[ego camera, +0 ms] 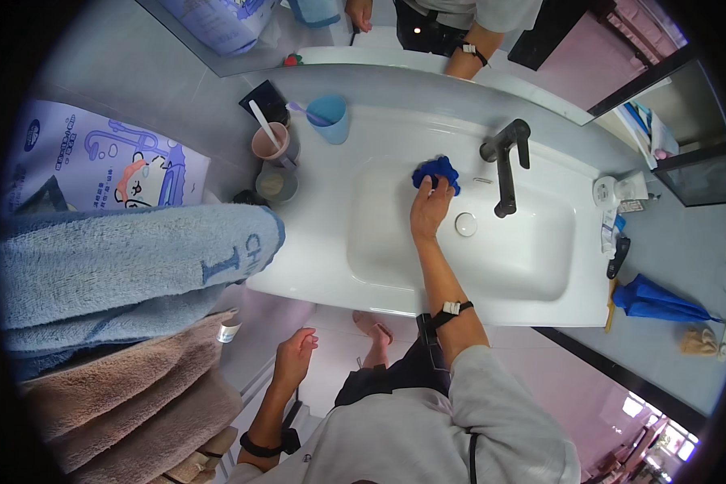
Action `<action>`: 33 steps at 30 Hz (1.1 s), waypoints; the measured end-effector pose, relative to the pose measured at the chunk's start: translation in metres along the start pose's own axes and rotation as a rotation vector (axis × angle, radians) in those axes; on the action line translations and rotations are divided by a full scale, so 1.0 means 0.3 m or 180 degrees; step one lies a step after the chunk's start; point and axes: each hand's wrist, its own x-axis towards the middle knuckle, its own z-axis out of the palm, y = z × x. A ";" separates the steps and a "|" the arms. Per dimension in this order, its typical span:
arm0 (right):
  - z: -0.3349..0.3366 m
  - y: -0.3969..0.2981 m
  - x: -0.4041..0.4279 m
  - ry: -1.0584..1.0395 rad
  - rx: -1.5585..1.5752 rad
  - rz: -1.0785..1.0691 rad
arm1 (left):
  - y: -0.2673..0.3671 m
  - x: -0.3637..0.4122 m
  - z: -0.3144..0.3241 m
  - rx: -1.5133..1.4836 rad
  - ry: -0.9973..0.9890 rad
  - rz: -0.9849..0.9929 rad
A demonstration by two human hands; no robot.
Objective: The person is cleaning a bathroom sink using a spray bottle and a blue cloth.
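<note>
My right hand (430, 210) reaches over the white washbasin (393, 254) and grips a crumpled dark blue cloth (438, 172). The cloth is bunched under my fingertips at the basin's back wall, left of the black faucet (506, 169). Below my wrist's right side sits the round drain plug (466, 224). My left hand (295, 358) hangs low in front of the counter with its fingers loosely curled, and nothing shows in it. Both forearms wear black straps.
Left on the counter stand a blue cup (329, 121) with a toothbrush, a pink cup (272, 145) and a clear cup (276, 184). Blue towels (139, 266) and brown towels (145, 387) hang at left. Toiletries (608, 233) line the right edge. A mirror (363, 51) spans the back.
</note>
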 end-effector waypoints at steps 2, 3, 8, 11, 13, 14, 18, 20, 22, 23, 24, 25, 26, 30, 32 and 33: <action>0.056 -0.027 -0.004 -0.0064 0.0093 0.0364 | -0.020 -0.020 0.000 0.0027 0.0012 -0.0053; 0.091 -0.030 -0.011 -0.0074 0.0102 0.0384 | -0.028 -0.027 0.000 0.0022 0.0023 -0.0089; 0.264 0.014 -0.086 -0.0790 0.0037 0.0605 | -0.058 -0.061 0.008 0.0003 -0.0036 -0.0167; 0.272 -0.034 -0.081 -0.1425 0.0525 0.0732 | -0.083 -0.094 0.000 -0.0034 -0.0012 -0.0290; 0.237 -0.062 -0.069 -0.1747 0.0403 0.0539 | -0.098 -0.102 0.012 -0.0030 0.0011 -0.0204; 0.216 -0.071 -0.074 -0.2074 0.0277 0.0436 | -0.100 -0.103 0.017 -0.0018 -0.0012 -0.0213; 0.088 -0.008 -0.209 -0.3563 -0.0018 0.0597 | -0.082 -0.106 0.038 -0.0209 -0.0083 -0.0291; -0.029 0.055 -0.337 -0.3877 0.0031 -0.0431 | -0.061 -0.108 0.047 -0.0263 -0.0095 -0.0241; -0.071 0.005 -0.306 -0.4449 -0.0267 -0.0508 | -0.033 -0.102 0.060 -0.0258 -0.0138 -0.0257; -0.080 -0.018 -0.289 -0.4644 -0.0348 -0.0650 | -0.025 -0.101 0.070 -0.0244 -0.0145 -0.0232; -0.078 -0.017 -0.277 -0.4577 -0.0324 -0.0635 | -0.013 -0.087 0.073 -0.0244 -0.0177 -0.0225; -0.077 -0.016 -0.266 -0.4551 -0.0289 -0.0785 | 0.002 -0.077 0.074 -0.0243 -0.0206 -0.0220; -0.073 -0.017 -0.256 -0.4523 -0.0255 -0.0935 | 0.020 -0.076 0.076 -0.0192 -0.0226 -0.0176; 0.017 0.088 -0.293 -0.3516 -0.0421 -0.0686 | 0.032 -0.095 0.094 -0.0085 -0.0059 -0.0165; 0.069 0.109 -0.230 -0.2931 -0.0789 -0.0726 | -0.011 -0.107 0.110 0.0030 -0.0046 -0.0173; 0.091 0.105 -0.205 -0.2923 -0.0803 -0.0691 | -0.033 -0.126 0.115 0.0043 -0.0080 -0.0177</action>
